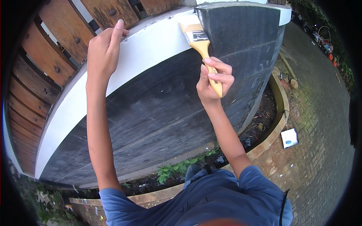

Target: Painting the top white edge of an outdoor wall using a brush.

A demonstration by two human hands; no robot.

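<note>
My right hand (215, 78) grips the yellow wooden handle of a flat paintbrush (200, 46) with a metal ferrule. The brush points up and away, and its pale, white-coated bristles touch the white band (154, 43) along the top of a dark grey wall, beside the dark pillar (241, 35). Farther left, my left hand (105, 52) rests at the band's upper edge, close to the wooden slats. Its thumb stands out, one fingertip shows beside it, and the other fingers are mostly hidden behind the hand.
Brown wooden fence slats (68, 30) with round bolt heads stand above the band. Below the dark wall (158, 101) runs a curbed planting strip with green ferns (173, 170). To the right, a white square container (289, 138) sits on the brick paving (316, 113).
</note>
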